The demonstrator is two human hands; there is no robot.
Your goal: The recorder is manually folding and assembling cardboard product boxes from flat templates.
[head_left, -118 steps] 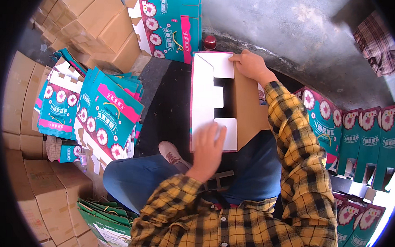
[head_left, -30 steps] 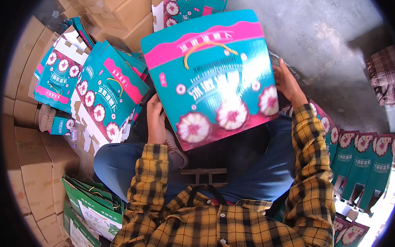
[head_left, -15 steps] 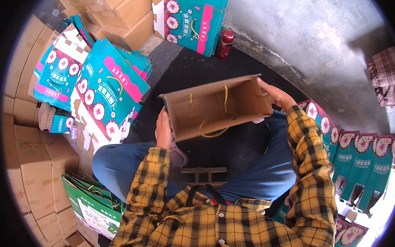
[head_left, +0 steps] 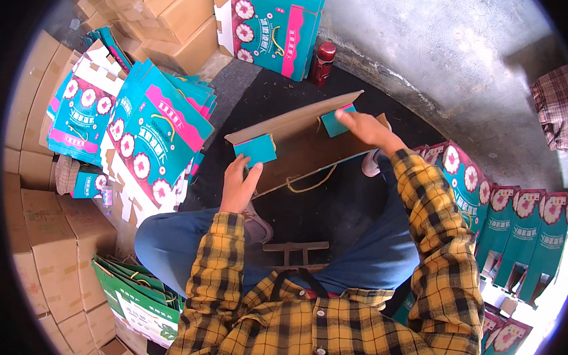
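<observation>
Between my knees is an open cardboard gift box [head_left: 297, 159], brown inside, with yellow cord handles. A small teal end flap [head_left: 256, 149] is folded inward at its left, and another teal flap [head_left: 338, 120] at its right. My left hand [head_left: 238, 187] grips the box's left end, thumb and fingertips by the flap's lower edge. At the other end my right hand [head_left: 367, 129] presses the flap with its thumb. Its other fingers are partly hidden around the box's end. The long back panel stands up; the box's underside is hidden.
Flat teal-and-pink cartons [head_left: 167, 129] are stacked at left, with another stack [head_left: 279, 33] beyond. A red flask [head_left: 323, 63] stands by the wall. Folded teal boxes [head_left: 498, 229] line the right. Brown cartons [head_left: 60, 232] and green bags [head_left: 136, 297] are at left.
The box's two end flaps have been folded inward, showing their teal faces. Both hands have shifted from the outer ends onto the flaps, and the box is tipped differently.
</observation>
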